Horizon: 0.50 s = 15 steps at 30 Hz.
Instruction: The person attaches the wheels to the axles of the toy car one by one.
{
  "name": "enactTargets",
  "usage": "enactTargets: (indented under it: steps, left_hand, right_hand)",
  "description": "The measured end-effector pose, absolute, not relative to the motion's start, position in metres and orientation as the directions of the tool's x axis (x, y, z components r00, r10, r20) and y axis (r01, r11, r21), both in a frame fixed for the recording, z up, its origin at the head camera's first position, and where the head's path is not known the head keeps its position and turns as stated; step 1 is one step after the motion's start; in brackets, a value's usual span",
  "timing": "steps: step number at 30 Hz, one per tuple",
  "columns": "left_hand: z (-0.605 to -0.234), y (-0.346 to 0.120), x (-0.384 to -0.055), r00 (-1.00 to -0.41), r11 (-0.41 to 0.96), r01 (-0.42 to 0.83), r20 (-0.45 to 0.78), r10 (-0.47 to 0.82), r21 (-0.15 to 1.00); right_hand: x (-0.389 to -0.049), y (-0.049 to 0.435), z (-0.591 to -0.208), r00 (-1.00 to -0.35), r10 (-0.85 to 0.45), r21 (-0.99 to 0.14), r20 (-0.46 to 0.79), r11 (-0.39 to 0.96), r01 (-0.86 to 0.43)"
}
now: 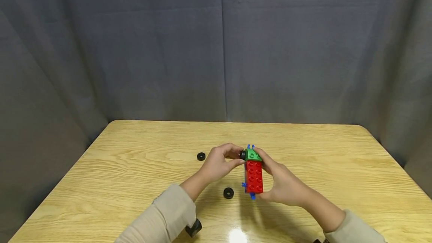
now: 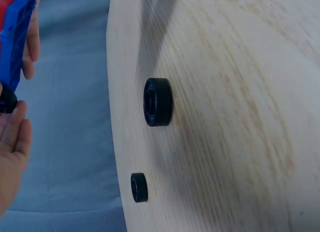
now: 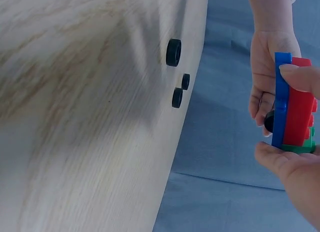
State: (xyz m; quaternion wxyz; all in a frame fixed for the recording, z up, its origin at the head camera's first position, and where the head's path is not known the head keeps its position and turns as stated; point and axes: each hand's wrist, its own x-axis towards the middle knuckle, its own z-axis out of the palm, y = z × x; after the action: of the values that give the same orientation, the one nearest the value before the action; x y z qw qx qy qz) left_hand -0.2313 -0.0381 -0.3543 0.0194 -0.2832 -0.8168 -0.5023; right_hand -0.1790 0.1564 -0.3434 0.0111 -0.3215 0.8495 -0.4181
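My right hand (image 1: 287,183) grips a small toy car made of building bricks, thumb at one end and fingers at the other. The car has a red studded brick (image 1: 254,177), a green sloped brick (image 1: 253,155) and a blue base (image 3: 281,100) with small blue prongs. It is held above the table. My left hand (image 1: 217,163) pinches a black wheel (image 1: 242,155) against the base's side by the green end. In the right wrist view, that wheel (image 3: 269,121) shows between the left fingers and the blue base.
Black wheels lie on the wooden table (image 1: 135,168): one (image 1: 228,193) below the hands, one (image 1: 201,156) left of the left hand. The right wrist view shows a third wheel (image 3: 185,81) beside them. A black object (image 1: 193,228) is under the left cuff. Grey curtains surround the table.
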Motion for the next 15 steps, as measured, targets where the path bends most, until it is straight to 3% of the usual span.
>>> enactTargets:
  steps: [15]
  left_hand:
    - [-0.3529,-0.039,-0.2299,-0.843,0.306,0.451,0.287,0.455,0.839]
  right_hand:
    - [-0.1759,0.1603,-0.3438,-0.772,-0.568,-0.709,0.285,0.417,-0.569]
